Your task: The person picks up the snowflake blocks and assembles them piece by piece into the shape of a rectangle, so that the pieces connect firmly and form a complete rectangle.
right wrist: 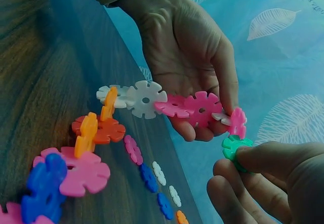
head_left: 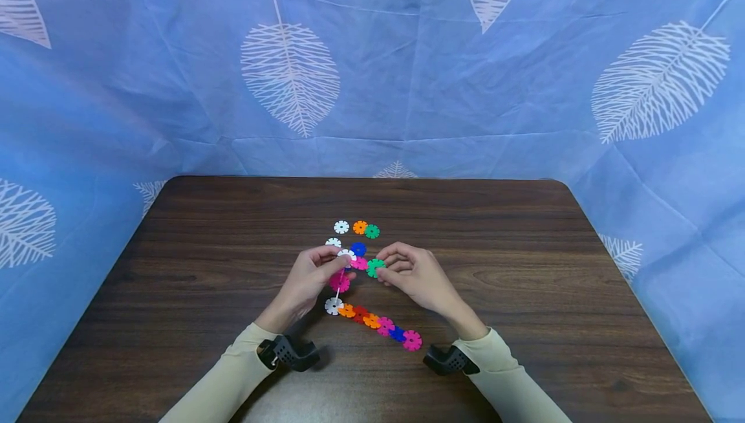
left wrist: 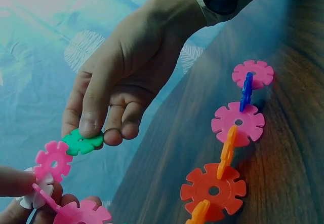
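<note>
- L grip [head_left: 311,274] pinching white disc [head_left: 346,255] nr chain's upper end.
- R grip [head_left: 416,277] pinching green disc [head_left: 375,268], approx 4 o'clock of white, edge meeting pink disc [head_left: 359,264].
- Step, prob.: linking green onto pink; can't tell if seated.
- Next calls for squaring up, firm push twd 9 o'clock, L grip bracing.
- Lower chain [head_left: 371,321] on surface [head_left: 524,248], bending at 6, running twd 4; spare discs [head_left: 359,227] at 12.
</note>
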Demonstrator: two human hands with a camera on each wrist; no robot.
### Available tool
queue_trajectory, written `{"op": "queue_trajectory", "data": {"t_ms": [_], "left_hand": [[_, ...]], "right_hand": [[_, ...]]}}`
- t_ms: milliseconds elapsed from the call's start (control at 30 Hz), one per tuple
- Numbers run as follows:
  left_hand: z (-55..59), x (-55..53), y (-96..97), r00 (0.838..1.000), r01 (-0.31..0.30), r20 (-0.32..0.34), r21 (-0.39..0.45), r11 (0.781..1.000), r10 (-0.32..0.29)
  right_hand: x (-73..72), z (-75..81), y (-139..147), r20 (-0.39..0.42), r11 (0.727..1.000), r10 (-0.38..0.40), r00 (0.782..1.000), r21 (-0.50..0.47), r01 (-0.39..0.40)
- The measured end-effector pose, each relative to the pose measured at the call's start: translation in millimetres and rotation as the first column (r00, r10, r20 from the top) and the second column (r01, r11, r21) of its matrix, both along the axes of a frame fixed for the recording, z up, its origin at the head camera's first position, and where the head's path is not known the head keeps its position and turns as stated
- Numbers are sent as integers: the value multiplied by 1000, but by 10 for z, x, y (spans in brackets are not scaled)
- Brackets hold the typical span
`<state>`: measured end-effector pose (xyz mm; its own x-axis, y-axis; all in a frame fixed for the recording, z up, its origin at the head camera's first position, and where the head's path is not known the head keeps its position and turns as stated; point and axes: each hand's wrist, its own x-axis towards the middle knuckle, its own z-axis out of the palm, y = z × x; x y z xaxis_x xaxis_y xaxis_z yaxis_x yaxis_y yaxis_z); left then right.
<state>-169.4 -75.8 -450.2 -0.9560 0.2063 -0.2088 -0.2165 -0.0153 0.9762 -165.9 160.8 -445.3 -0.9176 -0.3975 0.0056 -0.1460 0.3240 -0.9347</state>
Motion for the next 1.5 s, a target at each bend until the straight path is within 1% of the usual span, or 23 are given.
{"op": "queue_trajectory", "data": {"t_ms": [200,300,400,567,767,900,1067,1233,1367,1500], "left_hand": [[-13,2,1,1000,14,-4,14,1000,-14],[-24,1,-13,999,33,-15,38,999,-33],[-26,3,-23,999,47,-22,44,998,-46],[-23,9,-9,998,63,-17,11,998,-63],[-38,21,15,998,58,-5,-7,998,-58],[-54,20,25,998,62,-5,1,998,-62],[-60,6,25,999,53,-6,17,998,-52],[-57,-13,-9,1000,28,3,21,999,-28],[-35,-17,-40,1000,6,-1,19,1000,-6],[-30,-13,-70,1000,0,-2,20,1000,0]], "right_hand": [[9,-1,-11,-9,1000,-13,1000,-7,13],[7,-6,-17,-14,999,-33,999,-7,33],[5,-13,-24,-24,998,-55,998,4,55],[7,-25,-31,-37,999,-51,998,12,52],[6,-41,-38,-37,999,-41,998,9,41],[4,-52,-37,-28,999,-42,999,6,43],[4,-52,-40,-10,999,-40,999,-2,40],[1,-44,-29,-2,998,-58,998,-2,58],[-11,-47,-1,6,998,-67,998,5,67],[-33,-54,28,14,998,-69,997,10,69]]}}
